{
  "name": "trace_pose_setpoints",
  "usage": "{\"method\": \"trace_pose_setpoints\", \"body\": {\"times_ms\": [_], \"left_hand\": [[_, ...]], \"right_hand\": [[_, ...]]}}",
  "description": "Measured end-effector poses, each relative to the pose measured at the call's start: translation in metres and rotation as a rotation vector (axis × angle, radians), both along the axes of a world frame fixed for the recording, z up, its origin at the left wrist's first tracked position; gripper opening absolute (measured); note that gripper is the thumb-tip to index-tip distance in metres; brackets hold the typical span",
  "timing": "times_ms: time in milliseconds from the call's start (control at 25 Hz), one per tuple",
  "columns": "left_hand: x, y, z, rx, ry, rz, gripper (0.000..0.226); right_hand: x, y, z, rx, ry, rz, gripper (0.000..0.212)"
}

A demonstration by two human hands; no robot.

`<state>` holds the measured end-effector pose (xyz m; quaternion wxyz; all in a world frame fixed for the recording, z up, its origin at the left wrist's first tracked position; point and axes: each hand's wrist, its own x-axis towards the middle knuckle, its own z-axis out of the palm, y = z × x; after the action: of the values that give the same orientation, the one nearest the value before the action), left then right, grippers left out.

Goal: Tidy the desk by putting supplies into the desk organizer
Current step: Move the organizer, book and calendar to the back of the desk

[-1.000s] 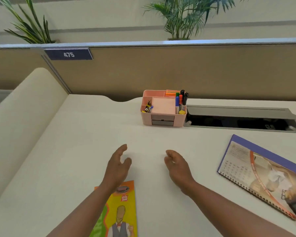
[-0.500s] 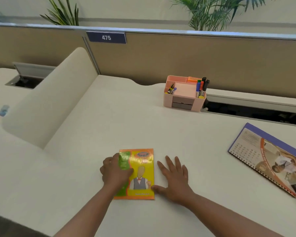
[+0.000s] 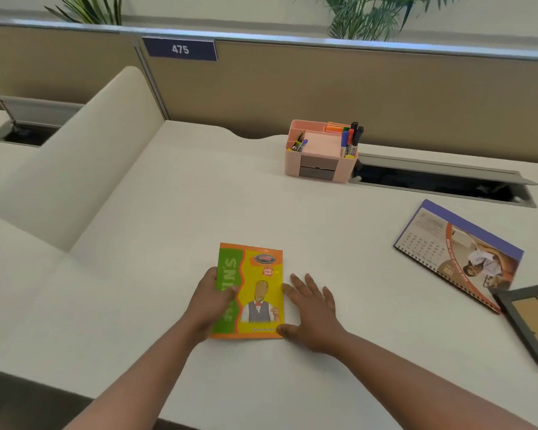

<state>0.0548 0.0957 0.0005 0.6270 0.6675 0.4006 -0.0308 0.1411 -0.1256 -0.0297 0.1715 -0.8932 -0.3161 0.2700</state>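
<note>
A person's left hand (image 3: 213,301) gripped the left edge of an orange-and-yellow booklet (image 3: 251,290) lying flat on the white desk (image 3: 168,218), thumb over its green strip, while the right hand (image 3: 312,304) lay flat with fingers spread against the booklet's right edge, apparently to square it. The pink desk organizer (image 3: 320,152) stood well apart at the back of the desk beside an open cable tray (image 3: 441,181), already holding markers (image 3: 351,136), a pad of pink notes and what looked like clips or small pens in its left compartment. A spiral-bound calendar (image 3: 460,252) and a dark picture frame (image 3: 531,321) lay to the right, probably too large for the organizer.
</note>
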Motion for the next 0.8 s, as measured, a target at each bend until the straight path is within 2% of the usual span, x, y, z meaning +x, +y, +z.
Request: {"method": "trace_pose_setpoints", "body": {"times_ms": [80,200,280,400,480,520,640,720,800], "left_hand": [[0.004,-0.008,0.004,-0.105,-0.076,-0.017,0.026],[0.016,-0.022,0.009,-0.161,-0.137,-0.012,0.025],[0.022,-0.036,0.014,-0.146,-0.159,0.009,0.024],[0.025,-0.046,0.016,-0.078,-0.174,-0.054,0.043],[0.028,-0.051,0.016,-0.180,-0.137,-0.066,0.058],[0.030,-0.054,0.017,-0.285,-0.129,-0.006,0.055],[0.037,-0.064,0.024,-0.535,-0.149,0.172,0.024],[0.043,-0.067,0.027,-0.601,-0.183,0.240,0.015],[0.048,-0.067,0.030,-0.586,-0.215,0.309,0.016]], "right_hand": [[0.000,-0.001,0.010,0.185,0.134,-0.223,0.085],[0.004,-0.006,0.027,0.561,0.602,-0.556,0.053],[0.005,-0.012,0.039,0.622,0.745,-0.631,0.034],[0.011,-0.018,0.048,0.710,0.749,-0.733,0.031],[0.019,-0.021,0.053,0.785,0.726,-0.832,0.030],[0.024,-0.021,0.056,0.817,0.714,-0.869,0.029],[0.036,-0.017,0.062,0.866,0.698,-0.889,0.026],[0.042,-0.010,0.065,0.873,0.700,-0.881,0.026],[0.048,0.000,0.066,0.877,0.694,-0.874,0.027]]}}
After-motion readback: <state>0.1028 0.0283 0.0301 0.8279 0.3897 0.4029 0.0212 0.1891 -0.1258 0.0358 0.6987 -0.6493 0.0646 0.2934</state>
